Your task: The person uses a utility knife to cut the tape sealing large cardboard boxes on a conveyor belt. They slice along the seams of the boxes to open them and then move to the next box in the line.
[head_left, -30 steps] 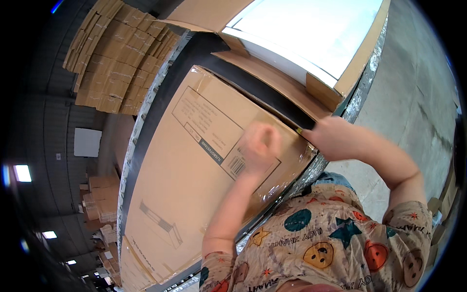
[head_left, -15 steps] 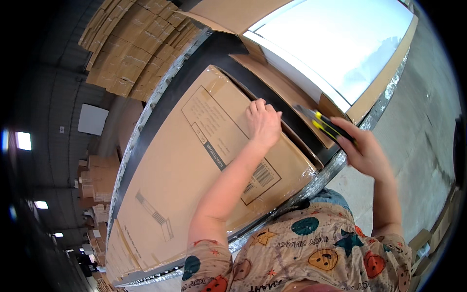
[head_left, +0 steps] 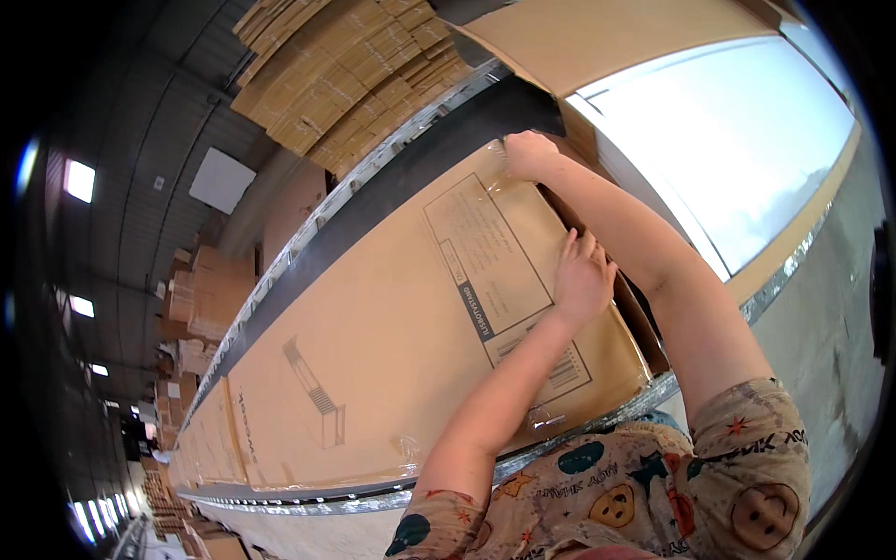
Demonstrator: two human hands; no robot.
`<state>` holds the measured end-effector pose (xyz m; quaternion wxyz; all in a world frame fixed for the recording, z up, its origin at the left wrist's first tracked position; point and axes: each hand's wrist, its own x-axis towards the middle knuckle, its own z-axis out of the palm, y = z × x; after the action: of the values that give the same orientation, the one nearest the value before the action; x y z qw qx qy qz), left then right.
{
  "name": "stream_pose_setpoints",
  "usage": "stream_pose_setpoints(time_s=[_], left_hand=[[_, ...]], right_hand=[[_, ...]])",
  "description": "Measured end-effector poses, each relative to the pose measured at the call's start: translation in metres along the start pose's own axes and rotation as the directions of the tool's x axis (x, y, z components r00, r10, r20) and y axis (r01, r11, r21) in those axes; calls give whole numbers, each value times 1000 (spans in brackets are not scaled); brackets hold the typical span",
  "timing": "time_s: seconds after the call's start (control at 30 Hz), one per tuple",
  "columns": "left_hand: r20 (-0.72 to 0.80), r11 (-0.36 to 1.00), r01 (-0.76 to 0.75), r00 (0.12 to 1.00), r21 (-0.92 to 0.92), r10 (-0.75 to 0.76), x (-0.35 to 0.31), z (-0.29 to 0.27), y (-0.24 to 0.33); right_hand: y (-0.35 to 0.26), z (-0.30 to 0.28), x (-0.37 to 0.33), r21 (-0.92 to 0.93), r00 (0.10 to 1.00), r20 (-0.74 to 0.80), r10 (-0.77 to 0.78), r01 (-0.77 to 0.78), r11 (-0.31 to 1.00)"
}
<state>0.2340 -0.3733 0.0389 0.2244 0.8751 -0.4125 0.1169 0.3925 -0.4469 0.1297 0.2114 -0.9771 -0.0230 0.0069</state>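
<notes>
A long brown cardboard box (head_left: 373, 317) lies in front of me, with a printed label panel and a line drawing of a stand on its top. My left hand (head_left: 585, 277) rests on the box's right end, fingers curled over its open edge. Stretched across to the far corner, my right hand (head_left: 530, 155) is closed against the box's edge. The utility knife, yellow and black in the earlier frame, is hidden by that fist. A dark gap runs along the end of the box below my right forearm.
The box lies on a dark conveyor belt (head_left: 448, 140) with metal side rails. Beyond its right end stands an open carton (head_left: 644, 37) holding white panels (head_left: 737, 121). Flattened cardboard stacks (head_left: 345, 75) rise at the far left. Concrete floor (head_left: 803, 345) shows at the right.
My right hand has moved from the near right to the box's far corner, and the knife has gone out of sight. The left hand stays on the end edge. The view has shifted.
</notes>
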Motion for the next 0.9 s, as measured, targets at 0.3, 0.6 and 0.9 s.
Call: stream_pose_setpoints(time_s=[0.3,0.6,0.9], left_hand=[[278,999,-33,960,25,24,14,-14,7],[64,981,28,998,-194,-16,14,-13,2],[-50,846,216,960,-488,-274,-147,-83,17]], right_hand=[[29,-27,26,-139,965,246,96,-63,988],[133,83,-31,438,981,-179,69,17,899],[68,44,-221,942,985,-15,173,-44,333]])
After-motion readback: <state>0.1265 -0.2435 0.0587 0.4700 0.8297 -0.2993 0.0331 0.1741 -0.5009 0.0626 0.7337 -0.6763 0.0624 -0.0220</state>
